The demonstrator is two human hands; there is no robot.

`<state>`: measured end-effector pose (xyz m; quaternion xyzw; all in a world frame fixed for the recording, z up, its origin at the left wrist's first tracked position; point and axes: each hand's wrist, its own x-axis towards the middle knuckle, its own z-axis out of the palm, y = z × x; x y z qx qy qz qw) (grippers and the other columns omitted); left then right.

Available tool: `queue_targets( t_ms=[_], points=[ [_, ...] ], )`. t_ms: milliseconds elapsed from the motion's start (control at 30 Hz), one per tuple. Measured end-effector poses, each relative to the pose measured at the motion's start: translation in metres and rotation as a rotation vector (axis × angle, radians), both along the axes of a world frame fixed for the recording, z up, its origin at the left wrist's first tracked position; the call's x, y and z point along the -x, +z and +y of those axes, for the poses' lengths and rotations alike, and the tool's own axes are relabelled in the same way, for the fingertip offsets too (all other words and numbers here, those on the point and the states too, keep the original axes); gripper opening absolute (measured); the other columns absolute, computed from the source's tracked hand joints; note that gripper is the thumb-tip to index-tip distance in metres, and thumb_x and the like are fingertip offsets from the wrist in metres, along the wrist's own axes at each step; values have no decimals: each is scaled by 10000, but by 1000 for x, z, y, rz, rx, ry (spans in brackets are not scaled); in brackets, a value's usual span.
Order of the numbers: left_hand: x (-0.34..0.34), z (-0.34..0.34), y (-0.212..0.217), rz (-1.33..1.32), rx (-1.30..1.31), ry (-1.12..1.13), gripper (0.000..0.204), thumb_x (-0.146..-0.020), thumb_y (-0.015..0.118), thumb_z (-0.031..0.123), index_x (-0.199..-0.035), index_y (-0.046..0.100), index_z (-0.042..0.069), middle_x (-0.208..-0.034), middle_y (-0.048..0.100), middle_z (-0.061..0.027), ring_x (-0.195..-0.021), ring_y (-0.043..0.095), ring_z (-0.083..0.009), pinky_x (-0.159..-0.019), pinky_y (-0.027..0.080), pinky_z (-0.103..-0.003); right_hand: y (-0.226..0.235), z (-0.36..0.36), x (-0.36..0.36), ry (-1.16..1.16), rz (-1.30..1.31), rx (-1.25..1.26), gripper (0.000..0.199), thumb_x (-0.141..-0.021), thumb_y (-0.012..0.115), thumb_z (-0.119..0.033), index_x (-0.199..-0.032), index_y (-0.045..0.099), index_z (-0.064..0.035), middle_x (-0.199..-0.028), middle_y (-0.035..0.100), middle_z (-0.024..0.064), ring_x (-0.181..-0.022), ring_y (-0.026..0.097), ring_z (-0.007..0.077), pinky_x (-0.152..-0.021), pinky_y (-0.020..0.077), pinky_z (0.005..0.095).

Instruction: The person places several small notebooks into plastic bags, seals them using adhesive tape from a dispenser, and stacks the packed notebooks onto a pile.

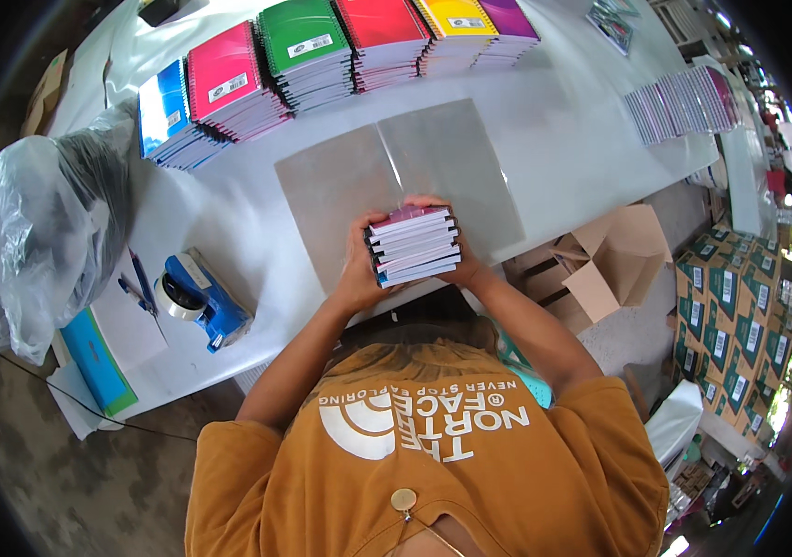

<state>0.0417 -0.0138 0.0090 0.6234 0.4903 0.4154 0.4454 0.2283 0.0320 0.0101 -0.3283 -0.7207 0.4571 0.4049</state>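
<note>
In the head view, the left hand (356, 267) and right hand (467, 264) hold a small pile of notebooks (415, 249) between them, one on each side. The pile is by the near edge of the worktop (582, 158), at a flat, clear plastic sheet (452, 153). I can't tell if it touches down. The job looks partly done: this pile is gathered, but no plastic goes around it. More notebook stacks (308, 85) stand at the back, so lots seems left.
</note>
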Motion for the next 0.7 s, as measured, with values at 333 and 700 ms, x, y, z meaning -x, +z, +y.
queue_targets(
  t_ms=[333,700],
  points=[
    [-8,-31,47,109,-115,387,904,-608,799,96,-1306,225,66,-1234,341,-153,-1164,381,-263,-999,315,-383,53,8,-8,175,415,486,984,-687,675,-656,-1359,313,-36,-1243,419,95,-1175,402,198,-1019,301,321],
    [-64,-52,98,807,-338,501,543,-545,815,103,-1022,700,337,-1198,370,-98,-1104,347,-317,-914,362,-379,39,17,-11,300,447,522,699,-805,588,-546,-1256,418,-41,-1157,433,83,-1065,436,169,-941,343,304]
  ],
)
